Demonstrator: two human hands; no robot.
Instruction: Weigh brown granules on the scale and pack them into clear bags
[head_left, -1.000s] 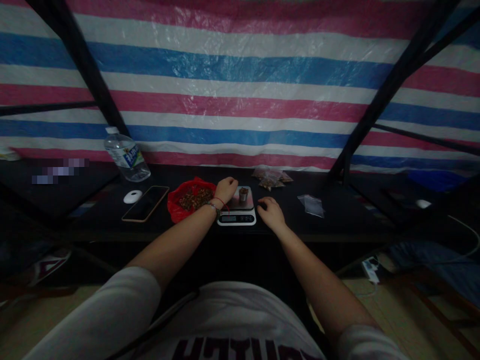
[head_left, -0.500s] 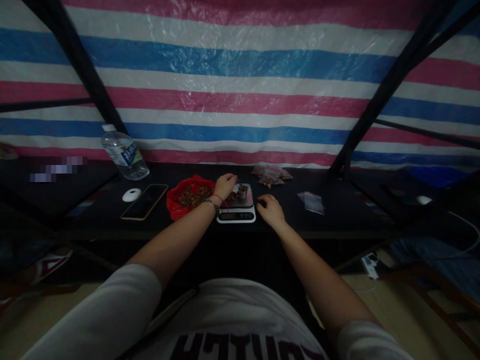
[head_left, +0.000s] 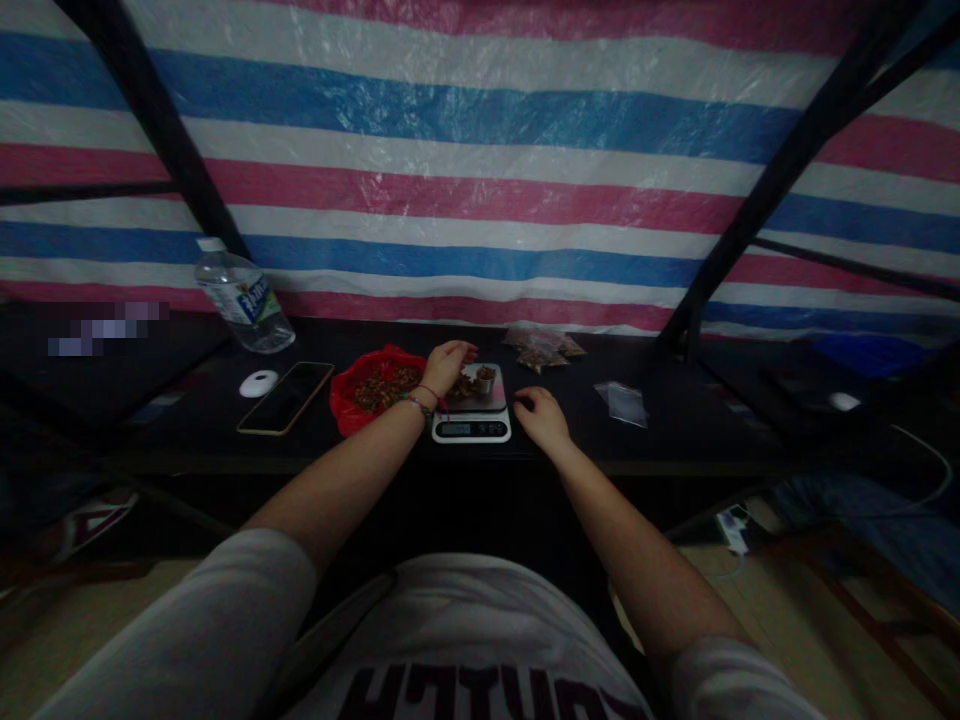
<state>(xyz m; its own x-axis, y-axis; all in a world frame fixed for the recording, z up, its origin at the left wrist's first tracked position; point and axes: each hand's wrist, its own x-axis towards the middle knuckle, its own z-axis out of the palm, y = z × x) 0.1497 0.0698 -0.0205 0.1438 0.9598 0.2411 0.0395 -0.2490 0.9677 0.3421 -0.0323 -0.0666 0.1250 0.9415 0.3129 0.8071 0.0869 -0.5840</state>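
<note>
A white kitchen scale (head_left: 484, 431) with a metal top stands at the table's front edge. On its plate sit a small metal cup (head_left: 486, 381) holding brown pieces and a loose heap of the same brown pieces (head_left: 466, 386). My left hand (head_left: 448, 366) hovers at the scale's left far side, its fingers stretched forward and nothing visible in them. Left of it lies a red plastic bag (head_left: 346, 402), spread wide around more brown pieces. My right hand (head_left: 541, 416) rests on the table just right of the scale, fingers loosely bent and apart, with nothing visible in them.
Behind the scale lie filled clear bags (head_left: 541, 350). Flat clear zip bags (head_left: 624, 403) are at the right. A phone (head_left: 286, 399), a white rounded object (head_left: 258, 383) and a plastic bottle (head_left: 246, 300) stand left. Striped sheeting (head_left: 480, 200) hangs behind.
My left hand's fingers have straightened slightly over the scale's far left side. The scale's display looks brighter now. My right hand has stayed in place.
</note>
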